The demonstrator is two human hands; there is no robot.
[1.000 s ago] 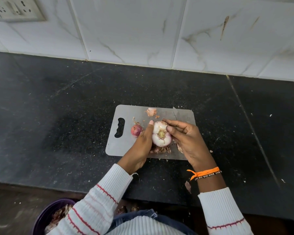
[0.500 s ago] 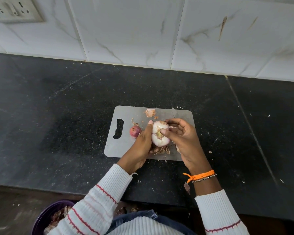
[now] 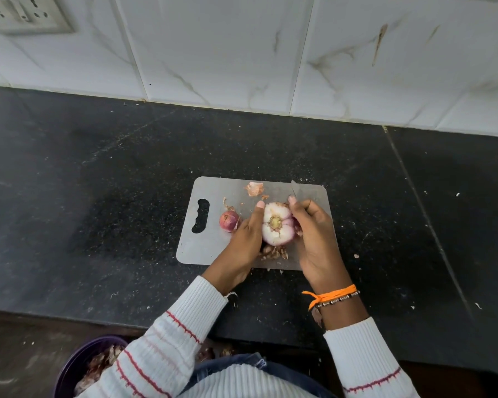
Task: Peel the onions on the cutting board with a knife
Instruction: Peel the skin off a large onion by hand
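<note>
Over the cutting board (image 3: 213, 248), the left hand (image 3: 246, 237) cups the big onion (image 3: 277, 224), root end up; the right hand (image 3: 314, 239) grips the knife (image 3: 297, 191), pinching skin. Peel downward in strips, blade pointing away. A small onion (image 3: 229, 221) waits beside the board's handle slot.

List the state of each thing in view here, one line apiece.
Large pale purple onion: mostly peeled, held between both hands above the board.
Small red onion: unpeeled, lying on the board.
Grey plastic cutting board: flat, littered with skins.
Steel knife blade: in right hand, tip pointing away.
Left hand: gripping the large onion.
Purple bowl: holds peelings.
</note>
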